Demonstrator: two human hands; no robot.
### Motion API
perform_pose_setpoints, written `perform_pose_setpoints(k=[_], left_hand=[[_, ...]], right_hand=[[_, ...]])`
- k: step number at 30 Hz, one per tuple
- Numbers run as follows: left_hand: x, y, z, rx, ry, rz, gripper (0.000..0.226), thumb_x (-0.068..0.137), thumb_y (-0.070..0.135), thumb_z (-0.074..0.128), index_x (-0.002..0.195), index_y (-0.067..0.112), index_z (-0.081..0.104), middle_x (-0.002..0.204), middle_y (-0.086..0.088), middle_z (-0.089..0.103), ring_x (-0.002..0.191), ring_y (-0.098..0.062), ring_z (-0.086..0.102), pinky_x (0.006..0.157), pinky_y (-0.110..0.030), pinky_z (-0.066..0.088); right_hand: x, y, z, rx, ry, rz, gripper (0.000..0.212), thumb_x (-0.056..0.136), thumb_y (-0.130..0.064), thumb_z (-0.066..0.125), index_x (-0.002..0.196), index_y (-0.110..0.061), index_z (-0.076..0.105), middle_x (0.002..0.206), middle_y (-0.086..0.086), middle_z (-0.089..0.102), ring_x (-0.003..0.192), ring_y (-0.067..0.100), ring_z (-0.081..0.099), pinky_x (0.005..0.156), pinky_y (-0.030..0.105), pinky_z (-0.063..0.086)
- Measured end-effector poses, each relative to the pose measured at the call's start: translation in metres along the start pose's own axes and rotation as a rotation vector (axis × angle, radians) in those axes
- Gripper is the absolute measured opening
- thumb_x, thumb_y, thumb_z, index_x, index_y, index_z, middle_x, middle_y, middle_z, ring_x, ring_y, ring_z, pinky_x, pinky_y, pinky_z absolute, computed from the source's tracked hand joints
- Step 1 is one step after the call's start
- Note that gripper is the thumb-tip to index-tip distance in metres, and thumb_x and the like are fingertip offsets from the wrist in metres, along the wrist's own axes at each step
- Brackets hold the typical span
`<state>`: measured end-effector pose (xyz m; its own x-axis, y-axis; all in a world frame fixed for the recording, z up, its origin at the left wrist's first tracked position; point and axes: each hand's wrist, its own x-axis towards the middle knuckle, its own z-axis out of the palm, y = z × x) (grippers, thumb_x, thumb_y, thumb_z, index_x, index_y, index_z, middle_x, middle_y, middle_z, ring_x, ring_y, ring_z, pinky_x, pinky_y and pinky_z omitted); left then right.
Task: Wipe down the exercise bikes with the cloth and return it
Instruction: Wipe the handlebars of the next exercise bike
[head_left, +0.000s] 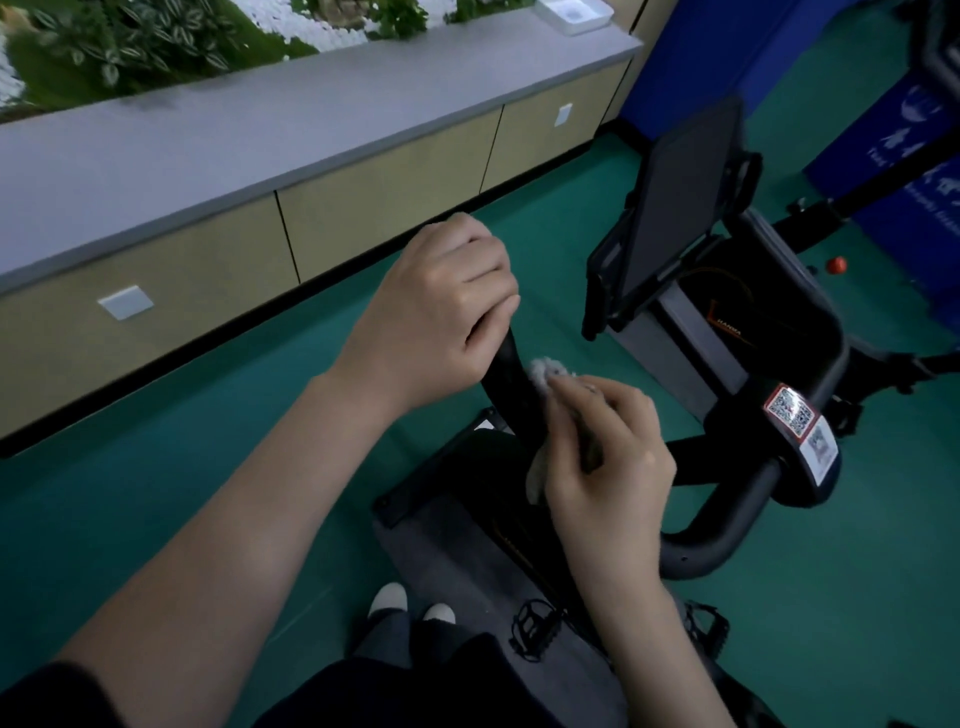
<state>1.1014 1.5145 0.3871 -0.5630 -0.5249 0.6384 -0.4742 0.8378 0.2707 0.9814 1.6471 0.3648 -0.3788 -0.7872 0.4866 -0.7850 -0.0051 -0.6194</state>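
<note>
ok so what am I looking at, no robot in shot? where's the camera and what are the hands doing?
There is no robot. A person wears one wide-angle camera on the head, looking forward and down, so you see their own arms. The left hand grips a black handlebar of an exercise bike. The right hand holds a pale cloth against that bar. The bike carries a dark screen and QR stickers, and a pedal shows lower down. The bike stands on a green floor beside a long cabinet with a grey top. A white tray sits at the cabinet's far end.
</note>
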Motion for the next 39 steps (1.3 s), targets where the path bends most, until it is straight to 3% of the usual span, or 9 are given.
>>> perform_pose_setpoints(k=[5,11,18,23,28,33,35,39], left_hand=[[-0.002,0.002,0.004,0.003,0.017,-0.024,0.018,0.089,0.004,0.055,0.073,0.0,0.064,0.08,-0.008,0.063,0.089,-0.031,0.055,0.078,-0.042,0.043],[-0.003,0.003,0.007,0.014,0.047,-0.056,0.019,0.09,0.003,0.054,0.074,-0.001,0.064,0.079,-0.009,0.062,0.089,-0.032,0.054,0.079,-0.041,0.043],[-0.004,-0.003,0.01,0.015,0.052,-0.02,0.021,0.093,0.005,0.052,0.076,-0.001,0.064,0.079,-0.009,0.062,0.09,-0.03,0.052,0.081,-0.04,0.043],[-0.003,-0.011,0.011,0.029,0.06,0.066,0.023,0.094,0.006,0.051,0.076,0.001,0.065,0.08,-0.009,0.064,0.09,-0.032,0.054,0.075,-0.044,0.043],[-0.003,-0.022,0.011,-0.019,0.085,0.152,0.024,0.094,0.009,0.052,0.075,0.003,0.066,0.08,-0.007,0.065,0.088,-0.031,0.057,0.077,-0.039,0.04],[-0.002,-0.032,0.013,-0.073,0.121,0.212,0.025,0.095,0.013,0.054,0.075,0.006,0.068,0.082,-0.004,0.066,0.092,-0.026,0.055,0.08,-0.034,0.037],[-0.003,-0.031,0.015,-0.104,0.125,0.199,0.025,0.095,0.013,0.054,0.075,0.005,0.068,0.081,-0.004,0.066,0.092,-0.025,0.053,0.082,-0.034,0.036],[-0.003,-0.032,0.016,-0.175,0.105,0.193,0.024,0.094,0.01,0.053,0.075,0.004,0.066,0.079,-0.005,0.064,0.091,-0.025,0.05,0.084,-0.033,0.035]], right_hand=[[0.032,-0.009,0.007,0.176,-0.121,0.222,0.016,0.09,-0.01,0.064,0.101,-0.013,0.075,0.093,-0.003,0.071,0.093,0.01,0.066,0.086,0.033,0.053],[0.034,0.003,-0.007,0.126,-0.289,0.227,0.018,0.093,-0.017,0.061,0.103,-0.019,0.075,0.093,-0.008,0.073,0.093,0.007,0.065,0.084,0.027,0.05],[0.025,0.003,-0.007,0.093,-0.205,0.184,0.017,0.091,-0.013,0.061,0.104,-0.016,0.072,0.091,-0.004,0.07,0.091,0.013,0.063,0.082,0.027,0.049],[0.013,0.003,-0.01,-0.088,-0.153,0.159,0.013,0.091,-0.016,0.063,0.099,-0.011,0.071,0.084,-0.002,0.065,0.085,0.015,0.056,0.077,0.008,0.037],[0.001,-0.009,0.001,-0.212,-0.001,0.253,0.016,0.087,-0.019,0.067,0.099,-0.008,0.073,0.098,0.005,0.058,0.091,0.016,0.051,0.083,0.009,0.035],[-0.012,-0.023,0.014,-0.331,0.191,0.316,0.014,0.089,-0.011,0.065,0.099,-0.005,0.072,0.093,0.008,0.052,0.084,0.025,0.055,0.074,0.04,0.049],[-0.016,-0.026,0.023,-0.352,0.302,0.34,0.014,0.089,-0.008,0.065,0.1,-0.004,0.072,0.093,0.01,0.056,0.085,0.026,0.057,0.074,0.04,0.05],[-0.016,-0.042,0.055,-0.403,0.594,0.385,0.014,0.089,-0.003,0.064,0.1,-0.002,0.072,0.093,0.015,0.058,0.085,0.028,0.06,0.08,0.029,0.049]])
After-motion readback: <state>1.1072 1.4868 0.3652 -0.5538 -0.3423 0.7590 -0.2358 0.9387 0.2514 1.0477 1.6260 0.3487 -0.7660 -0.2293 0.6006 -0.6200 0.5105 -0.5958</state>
